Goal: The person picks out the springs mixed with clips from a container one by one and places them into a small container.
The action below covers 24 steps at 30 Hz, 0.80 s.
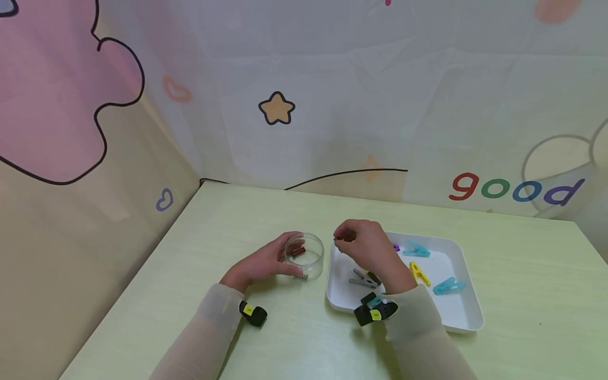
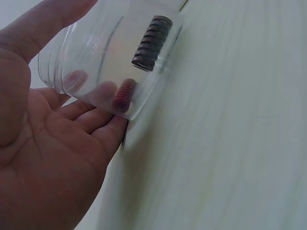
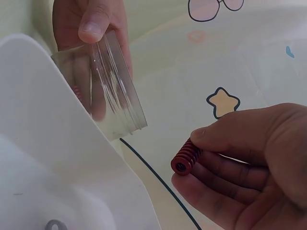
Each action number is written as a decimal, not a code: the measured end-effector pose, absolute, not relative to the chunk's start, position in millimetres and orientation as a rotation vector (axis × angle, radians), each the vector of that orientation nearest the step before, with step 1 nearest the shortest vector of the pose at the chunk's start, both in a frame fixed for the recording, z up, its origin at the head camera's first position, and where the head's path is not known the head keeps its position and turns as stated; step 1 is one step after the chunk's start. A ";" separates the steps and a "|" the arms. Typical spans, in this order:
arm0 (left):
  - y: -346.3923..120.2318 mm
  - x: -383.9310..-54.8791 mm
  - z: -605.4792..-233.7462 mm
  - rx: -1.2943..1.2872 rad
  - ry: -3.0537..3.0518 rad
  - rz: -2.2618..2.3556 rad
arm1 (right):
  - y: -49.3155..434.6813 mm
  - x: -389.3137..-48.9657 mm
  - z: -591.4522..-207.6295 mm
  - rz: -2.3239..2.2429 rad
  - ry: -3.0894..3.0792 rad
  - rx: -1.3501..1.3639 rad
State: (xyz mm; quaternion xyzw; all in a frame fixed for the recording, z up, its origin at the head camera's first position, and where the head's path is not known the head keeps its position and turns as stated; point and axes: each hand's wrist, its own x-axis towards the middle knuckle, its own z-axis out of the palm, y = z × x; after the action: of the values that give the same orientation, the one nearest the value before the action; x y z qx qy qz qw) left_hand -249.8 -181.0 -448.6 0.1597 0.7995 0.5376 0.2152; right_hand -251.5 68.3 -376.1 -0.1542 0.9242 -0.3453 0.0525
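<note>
A clear round jar [image 1: 314, 270] stands on the table, its mouth up. My left hand [image 1: 263, 262] holds it, thumb on one side and fingers round the other. Inside, the left wrist view shows a dark spring [image 2: 152, 43] and a smaller red spring [image 2: 125, 96]. To the right of the jar, my right hand [image 1: 370, 248] is raised above the tray's near-left part. Between thumb and fingers it pinches another red coil spring [image 3: 186, 157], apart from the jar. In the head view the fingers mostly cover that spring.
A white tray [image 1: 463, 316] lies under and right of the right hand. It holds teal clothespins [image 1: 448, 286], a yellow clothespin [image 1: 420, 273], a grey clothespin [image 1: 363, 281] and a purple piece [image 1: 396, 247], partly hidden by the hand. A printed cloth backdrop [image 1: 332, 105] hangs behind the table.
</note>
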 end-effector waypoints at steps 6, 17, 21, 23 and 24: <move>-180.4 -249.6 -448.7 0.429 2.217 1.484 | 67.7 -250.9 -376.4 -1.075 2.812 -0.464; -182.1 -251.9 -449.3 0.449 2.220 1.509 | 61.9 -249.7 -376.2 -1.148 2.834 -0.576; -181.5 -251.4 -449.9 0.470 2.216 1.514 | 61.4 -247.1 -375.6 -1.169 2.829 -0.599; -181.2 -251.0 -450.3 0.481 2.214 1.517 | 61.5 -246.0 -375.2 -1.171 2.830 -0.604; -181.1 -250.8 -450.4 0.485 2.213 1.516 | 61.7 -245.6 -375.0 -1.168 2.833 -0.602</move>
State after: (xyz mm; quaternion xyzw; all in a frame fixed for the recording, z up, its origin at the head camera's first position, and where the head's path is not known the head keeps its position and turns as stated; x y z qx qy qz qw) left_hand -250.8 -181.1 -450.4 0.1739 0.7944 0.5443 0.2062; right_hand -245.6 61.7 -375.0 -0.1927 0.9071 -0.3741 0.0095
